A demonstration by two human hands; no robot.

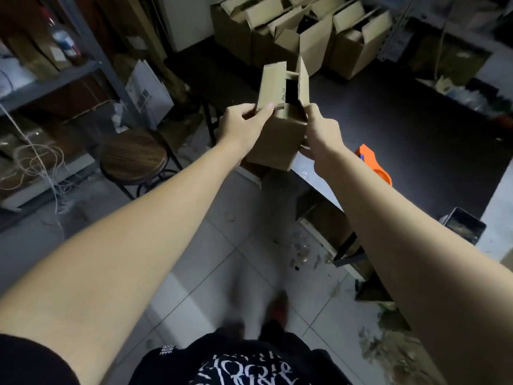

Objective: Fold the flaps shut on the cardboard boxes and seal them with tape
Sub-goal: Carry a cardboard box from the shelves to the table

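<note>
A small brown cardboard box [279,137] is held up in the air over the near corner of the black table [402,129]. Its top flaps stand open and something dark shows inside. My left hand [244,125] grips the box's left side, thumb on the base of the left flap. My right hand [319,134] holds the right side, fingers curled under it, by the raised right flap. An orange tape dispenser [373,163] lies on the table, partly hidden behind my right forearm.
Several open cardboard boxes [302,31] stand in a row at the far end of the table. A round wooden stool [133,158] stands to the left by metal shelving [55,76]. A phone [463,225] lies at the table's near right. Scraps litter the tiled floor.
</note>
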